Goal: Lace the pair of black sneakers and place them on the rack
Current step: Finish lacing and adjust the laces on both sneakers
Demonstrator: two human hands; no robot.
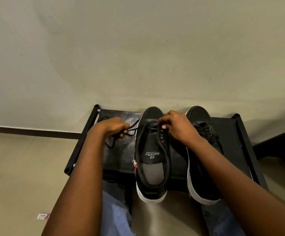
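On the black rack [118,150], the left hand [112,127] grips the loose black lace [135,129] pulled out sideways. The left sneaker [151,160] has only its toe-end eyelets threaded, and the right hand [175,126] pinches the lace there. The right sneaker [201,120] looks laced, so about 1 of 2 remains.

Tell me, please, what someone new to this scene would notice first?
Two black sneakers sit toes-to-wall on a black rack. The left sneaker is mostly unlaced; the left hand grips its black lace while the right hand pinches it near the front eyelets. The right sneaker beside it is already laced.
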